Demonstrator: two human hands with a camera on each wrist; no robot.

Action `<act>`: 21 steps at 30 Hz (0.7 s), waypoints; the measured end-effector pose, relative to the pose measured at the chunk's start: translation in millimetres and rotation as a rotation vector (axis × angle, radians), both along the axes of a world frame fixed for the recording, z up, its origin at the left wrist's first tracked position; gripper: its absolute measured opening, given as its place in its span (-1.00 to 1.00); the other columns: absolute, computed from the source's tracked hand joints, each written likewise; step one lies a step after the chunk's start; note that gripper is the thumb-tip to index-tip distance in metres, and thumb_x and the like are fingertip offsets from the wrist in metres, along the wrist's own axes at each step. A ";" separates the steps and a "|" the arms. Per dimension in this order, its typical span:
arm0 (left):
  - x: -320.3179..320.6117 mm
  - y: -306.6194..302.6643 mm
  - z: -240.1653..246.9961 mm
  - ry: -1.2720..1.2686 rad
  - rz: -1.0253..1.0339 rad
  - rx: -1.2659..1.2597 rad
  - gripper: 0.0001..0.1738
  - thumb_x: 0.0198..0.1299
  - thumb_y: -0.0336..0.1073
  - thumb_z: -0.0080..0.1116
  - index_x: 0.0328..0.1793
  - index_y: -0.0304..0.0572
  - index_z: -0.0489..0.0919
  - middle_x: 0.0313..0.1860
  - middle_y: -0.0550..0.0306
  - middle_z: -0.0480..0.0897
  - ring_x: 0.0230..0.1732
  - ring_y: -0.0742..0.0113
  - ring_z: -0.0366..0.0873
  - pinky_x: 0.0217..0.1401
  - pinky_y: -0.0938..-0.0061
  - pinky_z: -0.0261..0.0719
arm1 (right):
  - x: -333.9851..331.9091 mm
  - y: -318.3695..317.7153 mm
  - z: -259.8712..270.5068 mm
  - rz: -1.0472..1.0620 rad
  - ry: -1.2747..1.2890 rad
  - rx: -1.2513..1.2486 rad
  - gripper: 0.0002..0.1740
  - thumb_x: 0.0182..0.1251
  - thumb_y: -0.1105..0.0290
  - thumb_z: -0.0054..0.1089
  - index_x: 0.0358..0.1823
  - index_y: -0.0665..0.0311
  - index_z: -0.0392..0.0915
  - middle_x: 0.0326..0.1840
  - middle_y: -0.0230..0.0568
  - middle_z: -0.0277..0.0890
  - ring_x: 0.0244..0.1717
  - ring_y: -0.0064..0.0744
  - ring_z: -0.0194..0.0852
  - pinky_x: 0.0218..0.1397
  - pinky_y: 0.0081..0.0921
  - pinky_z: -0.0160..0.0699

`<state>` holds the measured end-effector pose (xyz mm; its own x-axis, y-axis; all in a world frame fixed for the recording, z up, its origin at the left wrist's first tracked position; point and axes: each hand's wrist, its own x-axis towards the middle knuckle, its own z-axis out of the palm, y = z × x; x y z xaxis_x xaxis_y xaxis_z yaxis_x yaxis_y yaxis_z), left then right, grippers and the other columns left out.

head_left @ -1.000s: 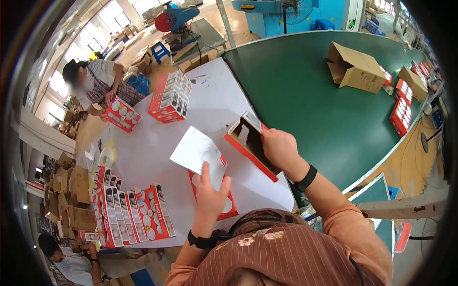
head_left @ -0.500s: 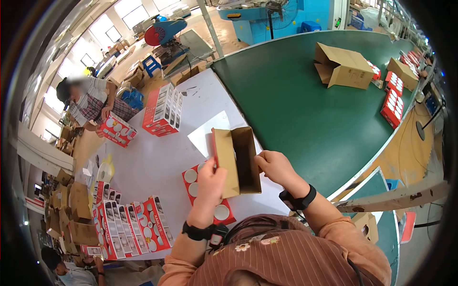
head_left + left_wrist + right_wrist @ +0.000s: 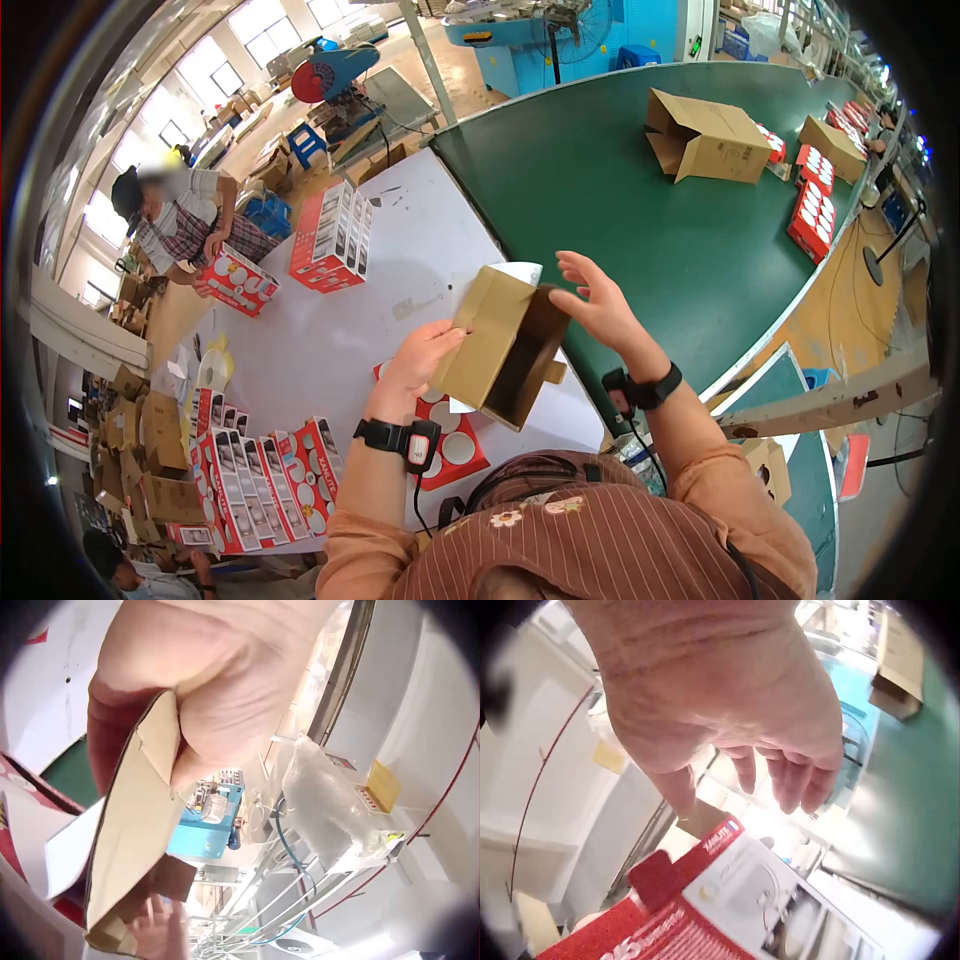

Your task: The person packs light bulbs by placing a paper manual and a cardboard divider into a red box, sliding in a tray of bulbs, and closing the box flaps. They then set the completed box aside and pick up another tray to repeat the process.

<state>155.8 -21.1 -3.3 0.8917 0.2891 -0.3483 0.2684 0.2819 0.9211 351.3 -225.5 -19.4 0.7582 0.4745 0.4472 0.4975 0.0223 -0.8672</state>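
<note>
An open carton, plain brown inside and printed red and white outside, is tilted over the white table. My left hand pinches its brown flap between thumb and fingers. Beside the carton's far right edge is my right hand, fingers spread and extended, holding nothing; its thumb comes close to the rim. Beneath the carton lies a red box with white circles, partly covered. A white sheet shows behind the carton in the left wrist view, mostly hidden in the head view.
Several red printed boxes stand at the table's near left, and another red box stands farther back. A person across the table holds one more. On the green surface at right rest a brown carton and red boxes.
My left hand has left the white sheet and taken hold of the carton's flap. The carton has turned and tilted, and my right hand has let go of its edge.
</note>
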 end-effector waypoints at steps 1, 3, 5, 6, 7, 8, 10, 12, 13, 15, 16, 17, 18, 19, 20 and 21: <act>2.4 0.4 -0.2 0.000 -0.003 0.002 -0.67 0.41 -0.30 -0.01 0.14 -0.41 0.53 -0.07 0.11 0.66 -0.08 0.44 0.63 -0.02 0.50 0.58 | 5.9 2.1 8.4 0.128 0.077 -0.161 -0.66 0.32 0.19 0.19 -0.07 0.32 0.59 -0.22 -0.12 0.63 -0.20 -0.15 0.60 -0.05 -0.31 0.54; 5.9 4.3 -1.0 0.038 -0.036 0.125 -0.64 0.37 -0.29 0.02 0.14 -0.44 0.53 -0.04 0.01 0.66 -0.08 0.28 0.65 0.00 0.44 0.57 | 4.8 1.7 25.0 0.257 0.155 -0.317 -0.67 0.35 0.17 0.14 -0.12 0.31 0.61 -0.25 -0.07 0.64 -0.22 -0.10 0.60 -0.07 -0.27 0.54; -1.9 -4.2 26.7 0.114 -0.002 0.791 -0.61 0.31 -0.30 0.09 0.18 -0.43 0.51 -0.03 -0.07 0.64 -0.06 0.15 0.63 0.02 0.36 0.57 | -3.1 3.0 41.3 0.223 0.107 -0.660 -0.64 0.37 0.15 0.13 -0.13 0.35 0.61 -0.28 0.03 0.63 -0.21 -0.09 0.62 -0.10 -0.34 0.55; -6.7 -12.3 47.9 0.187 0.030 1.461 -0.55 0.25 -0.30 0.16 0.21 -0.42 0.49 -0.02 -0.15 0.63 -0.04 0.02 0.61 0.04 0.28 0.56 | -9.9 4.4 29.4 0.134 -0.032 -0.568 -0.65 0.37 0.13 0.08 -0.24 0.32 0.61 -0.36 0.05 0.58 -0.26 0.03 0.58 -0.20 -0.23 0.55; -11.0 -26.2 69.5 0.159 0.102 1.611 -0.49 0.18 -0.29 0.21 0.23 -0.42 0.48 0.00 -0.20 0.59 -0.02 -0.08 0.56 0.07 0.21 0.52 | -14.4 6.7 27.1 0.132 -0.031 -0.573 -0.65 0.37 0.13 0.08 -0.24 0.32 0.61 -0.36 0.05 0.58 -0.26 0.03 0.58 -0.20 -0.23 0.55; -17.1 -43.0 89.2 0.128 0.176 1.758 -0.42 0.12 -0.28 0.27 0.24 -0.42 0.46 0.02 -0.24 0.56 0.01 -0.17 0.51 0.10 0.14 0.48 | -19.2 10.6 26.5 0.107 -0.112 -0.599 -0.68 0.36 0.16 0.08 -0.29 0.31 0.60 -0.37 0.03 0.58 -0.28 0.03 0.57 -0.23 -0.18 0.55; -23.8 -71.4 110.8 -0.019 0.108 1.880 -0.37 0.05 -0.25 0.32 0.25 -0.39 0.45 0.08 -0.20 0.51 0.07 -0.15 0.46 0.16 0.07 0.40 | -25.7 16.7 20.1 0.108 -0.281 -0.607 -0.71 0.33 0.20 0.09 -0.38 0.27 0.58 -0.40 -0.01 0.57 -0.30 0.05 0.57 -0.27 -0.11 0.54; -23.2 -88.4 105.1 0.020 -0.039 1.903 -0.37 -0.01 -0.22 0.36 0.17 -0.45 0.49 0.26 -0.17 0.44 0.25 -0.11 0.37 0.30 -0.06 0.23 | -29.2 18.8 11.0 0.084 -0.347 -0.590 -0.72 0.32 0.20 0.08 -0.42 0.24 0.58 -0.42 -0.03 0.56 -0.32 0.07 0.57 -0.29 -0.10 0.54; -23.5 -85.5 90.6 0.090 -0.090 1.872 -0.39 -0.03 -0.21 0.36 0.12 -0.46 0.52 0.33 -0.16 0.40 0.30 -0.10 0.34 0.36 -0.09 0.18 | -33.9 22.1 8.7 0.066 -0.315 -0.579 -0.72 0.33 0.19 0.08 -0.42 0.23 0.59 -0.42 -0.03 0.57 -0.33 0.07 0.57 -0.29 -0.11 0.54; -21.8 -72.4 67.2 0.121 -0.094 1.840 -0.37 -0.05 -0.18 0.39 0.11 -0.46 0.52 0.34 -0.15 0.39 0.31 -0.11 0.33 0.39 -0.13 0.15 | -41.1 23.8 12.6 0.101 -0.245 -0.580 -0.69 0.33 0.17 0.07 -0.43 0.24 0.58 -0.41 -0.03 0.57 -0.34 0.08 0.57 -0.28 -0.11 0.54; -23.6 -64.2 54.7 0.183 -0.073 1.823 -0.40 -0.07 -0.19 0.41 0.06 -0.46 0.56 0.32 -0.15 0.41 0.33 -0.12 0.31 0.37 -0.13 0.16 | -41.9 23.5 10.2 0.110 -0.238 -0.519 -0.66 0.35 0.15 0.04 -0.43 0.25 0.59 -0.42 -0.01 0.58 -0.35 0.06 0.58 -0.29 -0.11 0.55; -25.7 -56.4 47.6 0.253 -0.058 1.800 -0.42 -0.10 -0.20 0.42 0.02 -0.47 0.59 0.30 -0.15 0.44 0.35 -0.13 0.30 0.36 -0.14 0.18 | -41.5 23.0 11.5 0.126 -0.223 -0.461 -0.62 0.36 0.13 0.01 -0.43 0.27 0.59 -0.43 0.00 0.59 -0.37 0.04 0.60 -0.29 -0.11 0.56; -29.1 -47.9 43.4 0.238 -0.065 1.800 -0.42 -0.10 -0.20 0.42 0.02 -0.47 0.59 0.30 -0.15 0.44 0.35 -0.13 0.30 0.36 -0.14 0.18 | -39.7 21.4 15.3 0.181 -0.094 -0.528 -0.62 0.37 0.12 0.00 -0.37 0.30 0.59 -0.39 0.03 0.59 -0.31 0.07 0.59 -0.22 -0.11 0.55; -31.2 -40.1 39.8 0.232 -0.011 1.736 -0.36 -0.10 -0.21 0.43 0.10 -0.47 0.55 0.28 -0.17 0.44 0.34 -0.14 0.31 0.37 -0.07 0.21 | -37.4 19.9 14.5 0.169 -0.094 -0.532 -0.62 0.37 0.12 0.00 -0.37 0.30 0.59 -0.39 0.03 0.59 -0.31 0.07 0.59 -0.22 -0.11 0.55; -33.1 -32.1 36.7 0.223 0.041 1.673 -0.30 -0.10 -0.22 0.43 0.18 -0.47 0.51 0.26 -0.19 0.45 0.32 -0.15 0.32 0.38 0.00 0.24 | -35.8 18.5 12.6 0.204 0.003 -0.511 -0.60 0.36 0.10 0.00 -0.37 0.31 0.59 -0.38 0.05 0.59 -0.30 0.08 0.59 -0.22 -0.11 0.54; -36.8 -23.5 33.8 0.204 0.034 1.676 -0.30 -0.10 -0.22 0.43 0.18 -0.47 0.51 0.26 -0.19 0.45 0.32 -0.15 0.32 0.38 0.00 0.24 | -33.8 16.6 10.7 0.235 0.099 -0.486 -0.59 0.36 0.09 0.00 -0.36 0.32 0.59 -0.36 0.07 0.59 -0.28 0.10 0.58 -0.21 -0.11 0.53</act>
